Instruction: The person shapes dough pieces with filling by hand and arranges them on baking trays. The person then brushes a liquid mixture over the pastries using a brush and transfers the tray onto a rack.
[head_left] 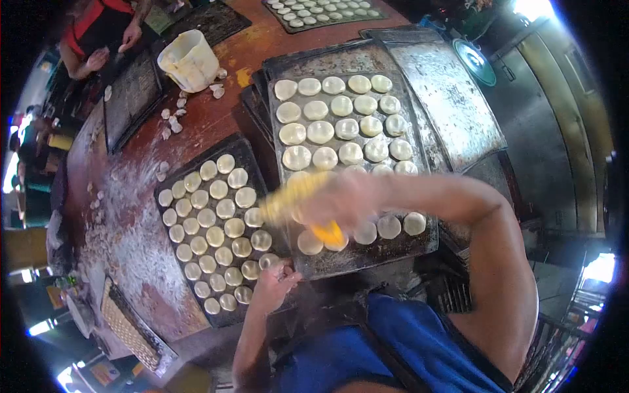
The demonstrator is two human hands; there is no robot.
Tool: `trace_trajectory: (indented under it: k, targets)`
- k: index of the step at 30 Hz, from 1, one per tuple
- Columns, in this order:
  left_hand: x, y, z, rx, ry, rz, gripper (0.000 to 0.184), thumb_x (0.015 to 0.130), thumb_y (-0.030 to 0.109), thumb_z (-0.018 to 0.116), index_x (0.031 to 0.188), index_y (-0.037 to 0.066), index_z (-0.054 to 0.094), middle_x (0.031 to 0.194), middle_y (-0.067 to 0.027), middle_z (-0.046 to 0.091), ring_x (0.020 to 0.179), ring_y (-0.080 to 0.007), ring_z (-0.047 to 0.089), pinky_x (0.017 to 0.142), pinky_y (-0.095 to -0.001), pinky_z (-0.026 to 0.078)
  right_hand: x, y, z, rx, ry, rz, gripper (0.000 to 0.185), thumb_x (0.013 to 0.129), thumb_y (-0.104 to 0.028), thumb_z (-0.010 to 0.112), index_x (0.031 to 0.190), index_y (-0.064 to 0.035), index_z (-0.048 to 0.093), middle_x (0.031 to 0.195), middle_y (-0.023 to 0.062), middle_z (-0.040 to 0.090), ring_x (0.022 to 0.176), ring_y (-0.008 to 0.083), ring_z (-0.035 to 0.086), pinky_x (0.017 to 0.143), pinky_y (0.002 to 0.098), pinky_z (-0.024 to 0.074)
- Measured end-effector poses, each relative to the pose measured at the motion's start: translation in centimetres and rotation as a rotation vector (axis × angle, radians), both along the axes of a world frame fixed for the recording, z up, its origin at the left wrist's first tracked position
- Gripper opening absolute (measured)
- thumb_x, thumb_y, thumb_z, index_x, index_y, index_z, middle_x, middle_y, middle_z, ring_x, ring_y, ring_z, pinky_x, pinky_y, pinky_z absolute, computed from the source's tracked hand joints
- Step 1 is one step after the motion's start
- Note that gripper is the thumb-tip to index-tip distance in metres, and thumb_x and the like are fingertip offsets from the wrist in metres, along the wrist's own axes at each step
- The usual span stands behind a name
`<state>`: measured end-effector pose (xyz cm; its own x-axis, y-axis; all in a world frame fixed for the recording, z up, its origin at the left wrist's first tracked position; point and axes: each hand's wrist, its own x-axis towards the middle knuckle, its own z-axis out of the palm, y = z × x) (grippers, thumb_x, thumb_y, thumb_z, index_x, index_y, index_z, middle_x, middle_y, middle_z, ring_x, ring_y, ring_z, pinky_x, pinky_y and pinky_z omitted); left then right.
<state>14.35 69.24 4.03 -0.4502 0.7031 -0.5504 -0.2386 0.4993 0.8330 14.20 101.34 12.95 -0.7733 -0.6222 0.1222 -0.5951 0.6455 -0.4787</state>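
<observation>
My right hand [347,203] grips a yellow pastry brush [295,196], smeared by motion, over a dark baking tray [367,261] with rows of round, flat dough pieces [350,154]. Many of these rounds look glossy; some are hidden behind my hand and arm. At the near left corner of this tray, my left hand [274,287] has its fingers closed on the edge. Just left of it lies a second baking tray [175,216], filled with shiny dough rounds [216,219].
A stained white bucket [190,62] stands at the back left near dough scraps [173,123]. Flour dusts the red table [141,262]. Stacked metal trays [452,98] lie at right, another filled tray [324,13] at the back. Another person's hands [114,49] are at upper left.
</observation>
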Motion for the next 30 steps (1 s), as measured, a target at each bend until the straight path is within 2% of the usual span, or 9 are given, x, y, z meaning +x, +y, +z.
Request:
trace_trajectory:
  k: [5,7,9,11,12,17,20,24,30]
  targets:
    - [1.2,0.3,-0.6,0.095,-0.006,0.122,0.031,0.088,0.014,0.066,0.116,0.0,0.062,0.073,-0.0011,0.061,0.066,-0.0088,0.056,0.062,-0.0246,0.046,-2.8,5.2,5.6,-0.09,-0.536,-0.855,0.026,0.085,-0.027,0.071,0.103,-0.0078,0.068,0.093,0.0062,0.072,0.072,0.0154,0.067,0.064,0.0292,0.0551]
    - [1.1,0.1,-0.8,0.058,0.004,0.123,0.032,0.087,0.012,0.066,0.117,0.0,0.062,0.073,-0.0014,0.06,0.066,-0.0089,0.056,0.062,-0.0247,0.046,-4.6,14.2,1.4,-0.684,-0.058,-0.833,0.017,0.089,-0.017,0.067,0.097,-0.002,0.066,0.08,0.0034,0.07,0.07,0.0111,0.065,0.063,0.0283,0.0519]
    - [1.0,0.2,-0.5,0.069,0.011,0.11,0.033,0.086,0.01,0.066,0.117,0.0,0.061,0.073,-0.0016,0.06,0.067,-0.0089,0.057,0.063,-0.025,0.046,-1.5,20.0,2.7,0.075,0.397,-0.811,0.019,0.09,-0.019,0.068,0.097,-0.0019,0.065,0.078,0.0028,0.068,0.072,0.0108,0.063,0.063,0.0274,0.0512]
    - [1.1,0.2,-0.8,0.095,-0.055,0.161,0.035,0.085,0.012,0.068,0.116,-0.001,0.061,0.072,-0.0021,0.059,0.068,-0.0098,0.057,0.062,-0.026,0.047,6.1,18.6,2.1,0.127,0.044,-1.065,0.019,0.089,-0.018,0.066,0.101,-0.0038,0.066,0.087,0.0077,0.068,0.075,0.0186,0.065,0.065,0.0309,0.0526]
    - [1.1,0.2,-0.8,0.102,-0.072,0.169,0.035,0.085,0.012,0.068,0.116,-0.001,0.061,0.072,-0.0021,0.059,0.068,-0.0098,0.057,0.062,-0.026,0.047,10.5,15.2,4.0,0.197,-0.203,-1.038,0.04,0.086,-0.04,0.066,0.12,-0.0187,0.064,0.101,0.0068,0.07,0.086,0.0256,0.068,0.074,0.0319,0.0557]
    - [0.7,-0.1,-2.0,0.119,-0.036,0.087,0.035,0.085,0.01,0.069,0.116,-0.003,0.059,0.08,-0.0025,0.059,0.071,-0.0104,0.056,0.064,-0.0262,0.047,17.2,7.7,7.6,-0.349,-0.108,-0.506,0.017,0.079,-0.01,0.071,0.093,-0.0002,0.068,0.089,0.015,0.071,0.071,0.0214,0.07,0.067,0.0312,0.0585]
    - [-0.3,0.3,-0.3,0.066,0.07,-0.035,0.04,0.085,0.014,0.071,0.12,-0.003,0.057,0.084,-0.0059,0.064,0.076,-0.0121,0.06,0.067,-0.0272,0.049,10.0,7.8,7.1,-0.802,0.046,-1.058,0.019,0.084,-0.012,0.068,0.096,0.0028,0.067,0.083,0.0081,0.069,0.072,0.0166,0.067,0.062,0.0295,0.055]
    - [0.4,-0.6,3.0,0.029,0.238,0.054,0.043,0.088,0.025,0.068,0.126,0.005,0.058,0.103,-0.0156,0.07,0.092,-0.0273,0.069,0.078,-0.035,0.053,-11.3,10.7,6.6,-0.956,0.159,-1.061,0.025,0.091,-0.007,0.058,0.114,0.0008,0.061,0.1,0.0129,0.066,0.078,0.0218,0.07,0.067,0.0326,0.0576]
    - [4.4,-8.1,2.7,-0.084,0.195,0.456,0.037,0.091,0.013,0.064,0.125,-0.001,0.056,0.102,-0.0098,0.068,0.094,-0.0152,0.064,0.083,-0.0296,0.05,-38.0,5.2,3.7,-1.882,-0.087,-0.947,0.025,0.093,-0.016,0.057,0.109,0.0026,0.054,0.104,0.0197,0.063,0.098,0.034,0.065,0.088,0.0453,0.0597]
